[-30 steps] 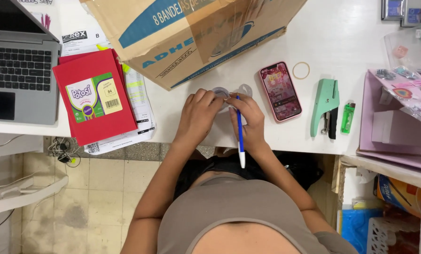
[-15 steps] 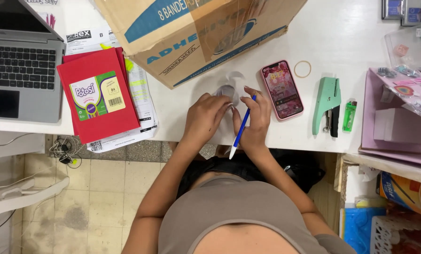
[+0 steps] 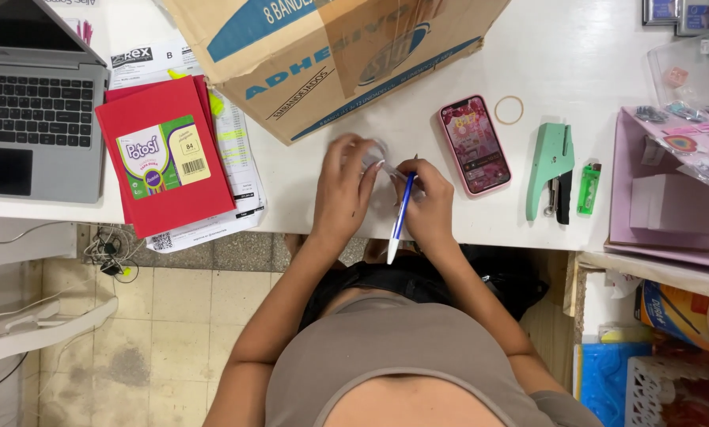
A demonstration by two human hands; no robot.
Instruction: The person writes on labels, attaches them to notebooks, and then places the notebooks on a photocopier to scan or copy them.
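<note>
blue-and-white pen [image 3: 400,215] upright between fingers, small clear item [image 3: 375,155] beside it

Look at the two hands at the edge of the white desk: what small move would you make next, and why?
Probably bring the pen tip down onto the small clear item. The left hand already covers and steadies that item, while the right hand grips the blue and white pen beside it, tip pointing toward it.

We have a single head-worn view. It looks straight down from above our shoulders onto the white desk [image 3: 592,47] edge, at close range, with our torso filling the lower frame and tiled floor [image 3: 172,316] visible lower left.
</note>
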